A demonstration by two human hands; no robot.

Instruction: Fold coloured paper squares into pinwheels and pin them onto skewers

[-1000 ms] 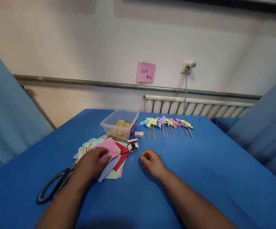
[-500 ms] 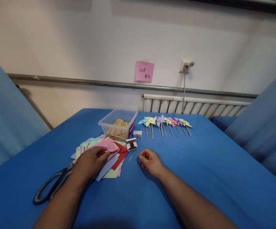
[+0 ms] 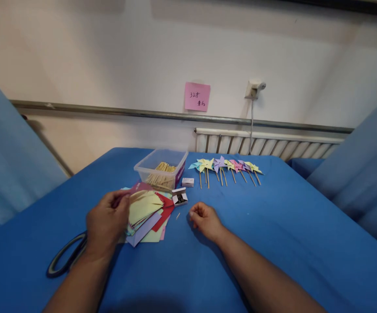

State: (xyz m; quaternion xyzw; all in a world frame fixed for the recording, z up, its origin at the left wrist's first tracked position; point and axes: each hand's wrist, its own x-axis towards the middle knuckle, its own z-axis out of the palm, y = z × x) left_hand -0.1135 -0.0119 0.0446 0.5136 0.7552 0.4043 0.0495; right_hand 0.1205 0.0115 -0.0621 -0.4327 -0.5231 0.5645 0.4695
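Observation:
Between the thumb and fingers of my left hand (image 3: 108, 219) is a pink sheet of paper (image 3: 140, 187), lifted over a loose stack of coloured paper (image 3: 145, 205). Yellow, red and purple sheets show in the stack. My right hand (image 3: 206, 221) rests on the blue table cover with its fingers curled in; whether anything is between them is hidden. Left of it lie a short thin stick (image 3: 178, 216) and a small open box (image 3: 179, 197) of dark little pieces. Scissors (image 3: 67, 256) lie partly under my left forearm.
Behind the paper stands a clear plastic tub (image 3: 181, 167) holding many wooden sticks. A small closed box (image 3: 188, 182) sits beside it. Several paper pinwheels (image 3: 220, 164) on sticks lie in a row at the back right. Blue curtains (image 3: 358, 187) hang at both sides.
My left hand has picked the pink sheet off the stack and raised it toward the left, uncovering a yellow sheet. My right hand has stayed in place.

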